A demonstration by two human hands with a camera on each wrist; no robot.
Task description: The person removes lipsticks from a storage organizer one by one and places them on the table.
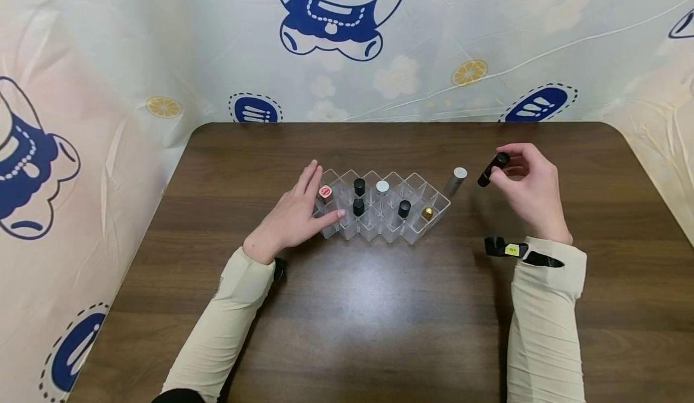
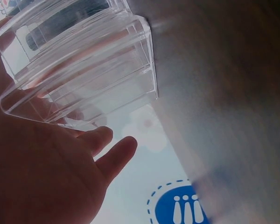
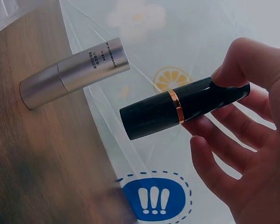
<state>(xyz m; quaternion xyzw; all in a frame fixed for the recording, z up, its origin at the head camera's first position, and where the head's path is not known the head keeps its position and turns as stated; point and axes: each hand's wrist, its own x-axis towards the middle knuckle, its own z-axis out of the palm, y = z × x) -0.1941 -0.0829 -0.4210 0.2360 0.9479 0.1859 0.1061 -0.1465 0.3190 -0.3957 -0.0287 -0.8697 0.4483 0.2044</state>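
The right hand [image 1: 534, 192] is pinching a black, gold-banded lipstick tube [image 3: 151, 114] between thumb and fingers, tilting it above the wooden table [image 1: 379, 324] near a standing silver tube [image 1: 455, 182]. The left hand [image 1: 293, 213], fingers extended, is touching the clear compartmented organizer's [image 1: 370, 231] left end.

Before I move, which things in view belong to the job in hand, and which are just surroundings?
Belongs to the job:
- Black tube, held in the right hand
- Clear organizer, left hand at its left end
- Small cosmetics in its compartments
- Silver tube standing on the table, probably

Just surroundings:
- Patterned backdrop
- The table, as work surface only
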